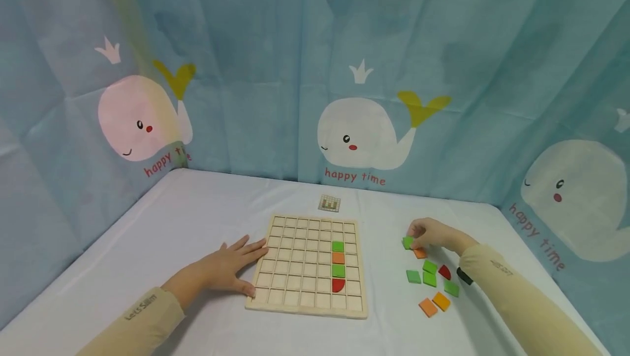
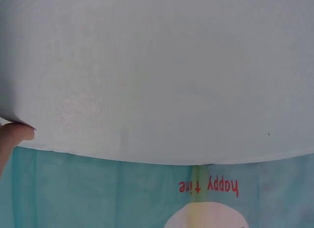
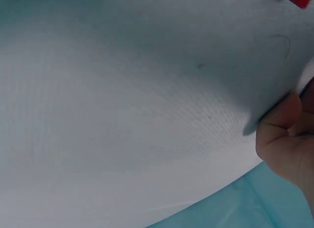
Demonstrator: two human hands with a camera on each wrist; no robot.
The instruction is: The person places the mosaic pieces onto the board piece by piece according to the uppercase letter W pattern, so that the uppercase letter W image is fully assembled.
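My left hand [image 1: 223, 266] braces the grid board [image 1: 305, 310]; my right hand [image 1: 434, 233] pinches a green tile [image 1: 407, 243] off its right side.
Left fingers spread, nearly straight, over the board's left edge, gripping nothing; right fingers curled, thumb and fingertips on the tile, an orange tile [image 1: 420, 254] just beside it. Filled cells sit second column from the right edge; other cells bare. Strip of white counter [image 1: 386, 268] between board and loose pieces [image 1: 428, 307]: sideways room there. Wide stretch left of the board too. Pattern card [image 1: 329, 203] just past the board's far edge; curtain [image 1: 246, 99] along the counter's back edge. Right sleeve [image 1: 517, 296] partly covers a dark piece [image 1: 464, 275].
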